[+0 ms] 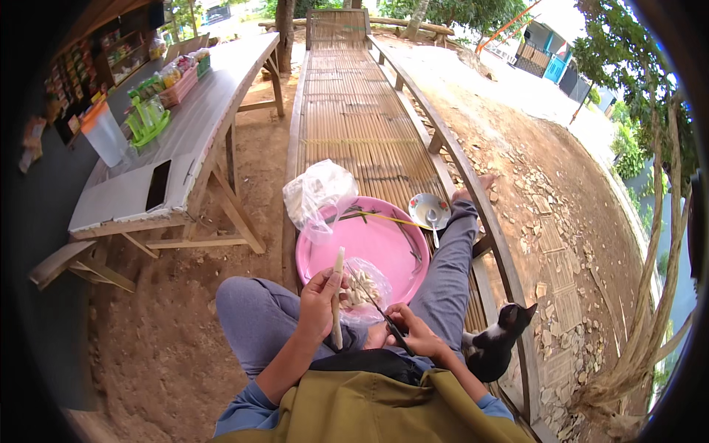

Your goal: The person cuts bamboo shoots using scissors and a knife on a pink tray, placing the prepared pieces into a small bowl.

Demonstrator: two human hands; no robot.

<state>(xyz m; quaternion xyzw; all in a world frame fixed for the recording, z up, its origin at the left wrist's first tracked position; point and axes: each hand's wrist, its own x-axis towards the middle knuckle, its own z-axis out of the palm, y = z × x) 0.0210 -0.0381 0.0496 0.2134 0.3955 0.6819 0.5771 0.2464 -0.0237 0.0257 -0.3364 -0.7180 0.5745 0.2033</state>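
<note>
My left hand (321, 304) grips a long, pale, stick-like piece (337, 324), held nearly upright; what it is made of I cannot tell. In my right hand (420, 332) is a pair of black-handled scissors (394, 329), its blades slanting up and left toward the left hand. Below and between the hands, a clear plastic bag (382, 281) holds many small whitish cut pieces (360, 290). That bag rests at the near side of a round pink plastic basin (365, 241). Thin dark green strips (407, 224) and a yellow strip (388, 217) lie along the basin's far and right rim.
A plastic bag with white contents (320, 194) leans at the basin's far left. A floral bowl (424, 206) with a metal spoon (433, 227) stands by my outstretched leg. A black-and-white cat (496, 343) sits right on the bamboo bench (360, 111). A table (216, 94) stands left.
</note>
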